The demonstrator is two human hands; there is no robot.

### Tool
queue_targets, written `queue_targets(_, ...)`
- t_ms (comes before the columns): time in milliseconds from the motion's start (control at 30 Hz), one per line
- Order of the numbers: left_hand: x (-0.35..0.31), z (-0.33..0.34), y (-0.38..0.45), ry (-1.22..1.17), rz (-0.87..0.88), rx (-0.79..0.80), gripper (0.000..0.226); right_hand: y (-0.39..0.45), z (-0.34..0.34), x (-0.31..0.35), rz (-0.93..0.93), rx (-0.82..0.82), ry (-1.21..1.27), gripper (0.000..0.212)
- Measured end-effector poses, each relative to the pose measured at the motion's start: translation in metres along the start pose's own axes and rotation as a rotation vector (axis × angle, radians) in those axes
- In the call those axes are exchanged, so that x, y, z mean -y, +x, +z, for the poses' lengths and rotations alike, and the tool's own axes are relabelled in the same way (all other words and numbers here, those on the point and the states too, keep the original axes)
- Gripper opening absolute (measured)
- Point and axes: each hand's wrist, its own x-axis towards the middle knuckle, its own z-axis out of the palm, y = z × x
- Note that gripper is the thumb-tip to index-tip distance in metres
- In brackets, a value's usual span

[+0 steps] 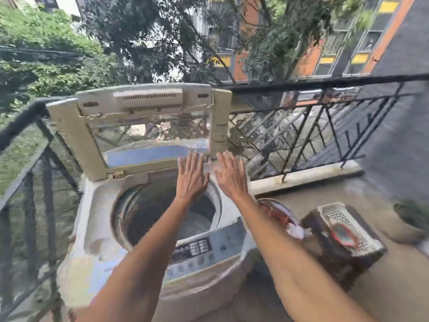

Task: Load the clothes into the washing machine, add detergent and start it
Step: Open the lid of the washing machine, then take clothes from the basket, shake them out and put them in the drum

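A person's left hand (pixel 191 177) and right hand (pixel 230 175) reach forward, fingers straight and spread, holding nothing. Below the fingers gapes the washing machine (pixel 148 219) drum; its raised lid (pixel 141 126) stands just beyond the fingertips.

We could read no text anywhere. The washing machine's control panel (pixel 197 248) bore a dark label with pale blocks of print, and the raised lid (pixel 139 117) carried a small sticker, but blur left both illegible to us.
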Motion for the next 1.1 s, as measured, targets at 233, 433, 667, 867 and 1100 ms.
queue_targets(233, -0.155, 0.093, 0.006, -0.130, 0.131, 0.255, 0.055, -0.079, 0.041, -0.144, 0.211, 0.128, -0.016, 0.046)
queue_targets(433, -0.249, 0.204, 0.014, -0.257, 0.075, 0.481, 0.044, -0.105, 0.074, -0.272, 0.331, 0.285, 0.063, 0.036)
queue_targets(667, -0.294, 0.349, -0.001, -0.388, -0.253, 0.746, 0.081, -0.123, 0.184, -0.399, 0.465, 0.476, 0.132, 0.034)
queue_targets(867, -0.292, 0.429, 0.008, -0.504, -0.546, 0.779, 0.077, -0.105, 0.276, -0.435, 0.656, 0.572, 0.219, 0.050)
queue_targets(1100, -0.293, 0.465, 0.015, -0.523, -0.652, 0.767, 0.082, -0.077, 0.312, -0.432, 0.828, 0.525, 0.652, 0.023)
